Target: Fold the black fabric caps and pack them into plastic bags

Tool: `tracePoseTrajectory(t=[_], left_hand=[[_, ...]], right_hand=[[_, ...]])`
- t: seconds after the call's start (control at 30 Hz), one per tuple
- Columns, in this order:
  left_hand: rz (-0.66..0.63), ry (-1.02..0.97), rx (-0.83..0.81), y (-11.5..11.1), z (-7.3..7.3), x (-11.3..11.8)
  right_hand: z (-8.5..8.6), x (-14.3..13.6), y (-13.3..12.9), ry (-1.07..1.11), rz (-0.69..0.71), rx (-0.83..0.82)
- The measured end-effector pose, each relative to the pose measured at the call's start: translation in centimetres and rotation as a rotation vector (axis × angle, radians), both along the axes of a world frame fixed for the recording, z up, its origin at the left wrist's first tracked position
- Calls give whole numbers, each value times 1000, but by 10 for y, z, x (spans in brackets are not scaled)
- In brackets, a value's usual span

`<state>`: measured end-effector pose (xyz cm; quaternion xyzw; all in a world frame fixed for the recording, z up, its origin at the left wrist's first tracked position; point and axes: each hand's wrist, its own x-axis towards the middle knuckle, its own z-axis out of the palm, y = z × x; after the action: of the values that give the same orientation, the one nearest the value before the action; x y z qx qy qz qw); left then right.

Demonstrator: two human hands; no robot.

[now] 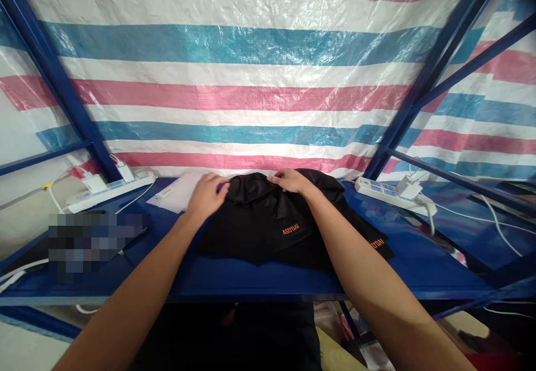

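A black fabric item (259,237) with orange "AstroAI" lettering lies bunched and partly folded on the blue shelf (251,281); I cannot tell its exact kind. More black fabric (368,228) with similar lettering shows under it on the right. My right hand (290,181) pinches the far edge of the upper fabric between thumb and fingers. Beside the fabric's left end is my left hand (207,195), slightly blurred, with thumb and fingers curved but apart. Behind it lies a flat, whitish translucent plastic bag (173,192) with a small label.
White power strips with plugged-in chargers stand at the left (111,189) and right (393,195), trailing cables. A pixelated object (92,245) lies at the left. Blue metal posts (71,86) frame the shelf, and a striped plastic sheet (251,97) hangs behind.
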<state>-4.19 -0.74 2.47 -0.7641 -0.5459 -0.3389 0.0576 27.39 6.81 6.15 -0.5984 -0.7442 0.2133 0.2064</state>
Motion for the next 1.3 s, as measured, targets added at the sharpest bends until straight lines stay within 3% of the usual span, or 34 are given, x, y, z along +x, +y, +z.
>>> tracePoseTrajectory(t=[0.1, 0.13, 0.27, 0.4, 0.47, 0.57, 0.67, 0.73, 0.8, 0.87, 0.93, 1.03, 1.17, 1.3], left_hand=[[-469, 92, -119, -44, 16, 71], [-547, 146, -163, -57, 19, 93], [-554, 326, -204, -82, 19, 156], [-508, 384, -197, -79, 23, 171], [-467, 281, -197, -83, 30, 165], [-395, -62, -233, -101, 39, 139], [-334, -425, -291, -124, 36, 92], [-198, -548, -308, -134, 25, 54], [5, -525, -302, -138, 8, 17], [133, -422, -227, -135, -9, -13], [197, -358, -178, -130, -22, -32], [132, -336, -254, -123, -31, -42], [-49, -282, -282, -120, -33, -37], [-51, -241, -274, -123, -36, -33]], right_hand=[[-2, 3, -1, 75, 76, -79], [-2, 4, -2, 103, 88, -103], [5, 3, -8, 202, 103, -171], [18, 4, -11, 218, 107, -182], [28, 2, -10, 228, 109, -187], [47, -13, -10, 211, 99, -184], [60, -53, -13, 203, 113, -174], [58, -88, -18, 289, 182, -150], [47, -120, -24, 360, 301, -137], [29, -139, -30, 227, 418, -64], [9, -143, -34, 28, 510, 145], [-16, -129, -35, -186, 592, 390], [-39, -108, -35, -230, 599, 440], [-55, -104, -37, -200, 540, 473]])
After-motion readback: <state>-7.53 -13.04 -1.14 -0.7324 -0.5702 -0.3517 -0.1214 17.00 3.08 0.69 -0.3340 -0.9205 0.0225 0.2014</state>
